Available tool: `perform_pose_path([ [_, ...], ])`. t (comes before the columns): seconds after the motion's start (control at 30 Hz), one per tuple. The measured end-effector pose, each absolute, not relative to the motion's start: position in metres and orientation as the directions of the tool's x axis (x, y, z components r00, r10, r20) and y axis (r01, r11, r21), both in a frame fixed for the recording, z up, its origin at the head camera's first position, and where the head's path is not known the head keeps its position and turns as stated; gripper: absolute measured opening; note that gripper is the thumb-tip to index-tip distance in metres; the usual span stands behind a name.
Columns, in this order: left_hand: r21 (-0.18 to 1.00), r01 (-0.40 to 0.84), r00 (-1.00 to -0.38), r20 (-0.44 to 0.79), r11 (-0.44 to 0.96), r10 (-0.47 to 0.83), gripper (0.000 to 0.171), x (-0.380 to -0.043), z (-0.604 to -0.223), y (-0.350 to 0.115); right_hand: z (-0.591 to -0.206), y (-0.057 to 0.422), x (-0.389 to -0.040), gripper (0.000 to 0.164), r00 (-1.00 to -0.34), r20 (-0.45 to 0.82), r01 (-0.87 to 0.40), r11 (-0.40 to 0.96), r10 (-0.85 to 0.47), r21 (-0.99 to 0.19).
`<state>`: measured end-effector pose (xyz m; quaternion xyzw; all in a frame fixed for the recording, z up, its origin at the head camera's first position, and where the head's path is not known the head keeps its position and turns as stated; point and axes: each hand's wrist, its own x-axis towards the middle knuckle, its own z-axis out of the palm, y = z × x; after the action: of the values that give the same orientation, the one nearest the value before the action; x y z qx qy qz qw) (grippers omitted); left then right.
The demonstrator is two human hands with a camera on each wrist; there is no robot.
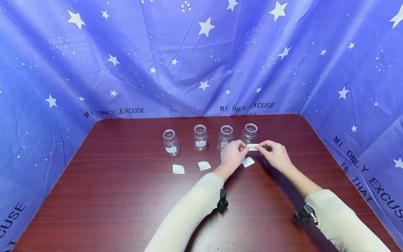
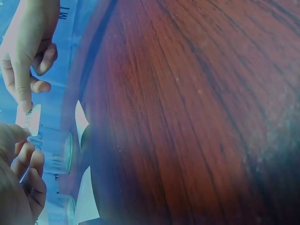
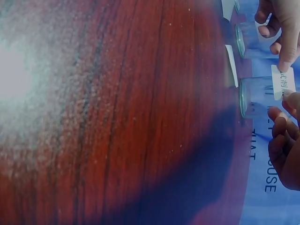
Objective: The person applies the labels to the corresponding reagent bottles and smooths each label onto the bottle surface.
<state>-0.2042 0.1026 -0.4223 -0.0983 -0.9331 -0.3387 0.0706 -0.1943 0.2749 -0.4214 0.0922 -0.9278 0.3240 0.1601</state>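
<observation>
A small white label [image 1: 252,147] with dark writing is stretched between my two hands, in front of the rightmost glass jar [image 1: 251,128]. My left hand [image 1: 233,154] pinches its left end between thumb and finger. At the other end, my right hand [image 1: 276,154] does the same. The right wrist view shows the label [image 3: 283,83] close in front of the clear jar [image 3: 255,97]; whether they touch, I cannot tell. A white paper piece [image 1: 248,162] lies on the table just below the hands. The left hand partly covers the neighbouring jar [image 1: 226,133].
Two more open jars, one in the middle [image 1: 200,133] and one at the left [image 1: 171,141], stand in the row with white labels on their fronts. White paper pieces [image 1: 178,169] lie before them on the dark red table [image 1: 126,196]. A blue star-patterned curtain [image 1: 176,42] surrounds the table.
</observation>
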Motion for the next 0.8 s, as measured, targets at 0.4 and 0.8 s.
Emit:
perform_pose_path([
  [0.4, 0.589, 0.183, -0.979, 0.18, 0.787, 0.093, 0.015, -0.209, -0.421, 0.111, -0.427, 0.274, -0.203, 0.017, -0.936, 0.351, -0.231, 0.78, -0.015, -0.582],
  [0.8, 0.538, 0.158, -0.983, 0.168, 0.828, 0.078, 0.012, -0.216, -0.42, 0.112, -0.43, 0.272, -0.209, 0.017, -0.942, 0.336, -0.209, 0.774, 0.005, -0.597],
])
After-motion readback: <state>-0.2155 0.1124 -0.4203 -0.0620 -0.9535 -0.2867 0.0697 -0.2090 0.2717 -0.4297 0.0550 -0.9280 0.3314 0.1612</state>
